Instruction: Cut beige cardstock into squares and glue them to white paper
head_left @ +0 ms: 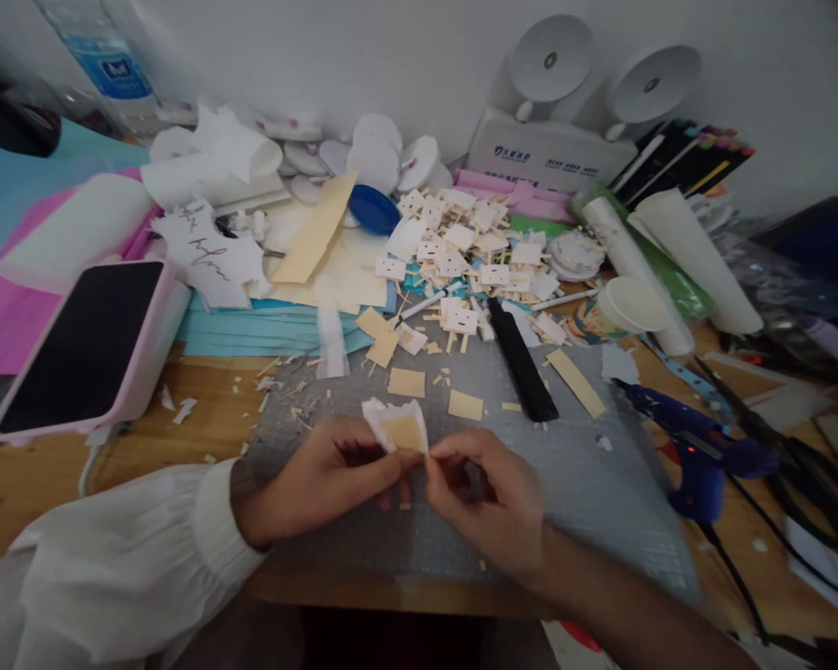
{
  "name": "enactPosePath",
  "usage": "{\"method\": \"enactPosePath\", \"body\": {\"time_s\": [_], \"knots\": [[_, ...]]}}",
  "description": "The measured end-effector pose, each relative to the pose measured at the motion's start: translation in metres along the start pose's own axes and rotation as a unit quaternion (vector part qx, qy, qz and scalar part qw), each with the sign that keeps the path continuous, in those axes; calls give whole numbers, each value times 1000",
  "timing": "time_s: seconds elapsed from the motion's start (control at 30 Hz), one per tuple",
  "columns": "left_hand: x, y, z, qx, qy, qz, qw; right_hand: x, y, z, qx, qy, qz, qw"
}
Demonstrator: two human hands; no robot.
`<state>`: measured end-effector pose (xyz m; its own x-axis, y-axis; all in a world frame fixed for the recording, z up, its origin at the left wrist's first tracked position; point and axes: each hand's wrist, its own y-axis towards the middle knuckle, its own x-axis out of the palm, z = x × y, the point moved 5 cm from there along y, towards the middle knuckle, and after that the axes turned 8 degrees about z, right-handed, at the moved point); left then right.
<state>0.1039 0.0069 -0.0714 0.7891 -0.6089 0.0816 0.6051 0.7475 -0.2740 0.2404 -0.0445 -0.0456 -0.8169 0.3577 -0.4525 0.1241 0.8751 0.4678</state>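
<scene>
Between my hands is a small tan paper rectangle point(403, 433) backed by a larger white piece with ragged edges point(393, 408). My left hand point(345, 470) grips its lower left part, thumb on the front. The fingertips of my right hand point(489, 493) are pinched together at its lower right edge. Both hands are just above the grey cutting mat point(363, 558). Beyond them lie loose tan paper rectangles point(407, 382). Farther back is a heap of small white paper figures point(453, 251) with drawn faces and tan limbs.
To the right lie a blue glue gun point(705, 442) with a red light and black scissors point(810, 484). A black cutter-like tool point(520, 363) rests on the mat. At left stands a phone point(80, 344) on a white block. Paper scraps and a paper cup point(614, 312) are around.
</scene>
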Motion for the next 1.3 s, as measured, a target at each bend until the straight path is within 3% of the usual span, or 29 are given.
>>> {"method": "enactPosePath", "body": {"time_s": [0.1, 0.2, 0.33, 0.53, 0.73, 0.93, 1.07, 1.2, 1.3], "knots": [[0, 0, 1, -4, -10, -13, 1000, -1, -1, -8, -110, -63, -2, 992], [1, 1, 2, -11, -19, -25, 999, 1, -4, -7, -166, -83, -17, 982], [1, 3, 4, -19, -34, -40, 998, 4, -7, -3, -192, -101, -34, 976], [-1, 3, 6, -28, -52, -53, 997, 3, -5, -9, -223, -100, -12, 970], [0, 2, 6, -51, -90, -105, 989, -1, -1, -13, -276, -78, -39, 957], [4, -2, -5, -165, -197, -211, 943, -4, -2, -12, -281, -11, -61, 958], [7, -6, -7, -192, -197, -259, 926, -6, 1, -14, -260, 50, -73, 961], [5, -5, -4, -169, -156, -249, 941, -6, 3, -14, -245, 64, -85, 964], [-2, -2, 2, -120, -96, -188, 970, -5, 3, -11, -226, 66, -82, 968]]}}
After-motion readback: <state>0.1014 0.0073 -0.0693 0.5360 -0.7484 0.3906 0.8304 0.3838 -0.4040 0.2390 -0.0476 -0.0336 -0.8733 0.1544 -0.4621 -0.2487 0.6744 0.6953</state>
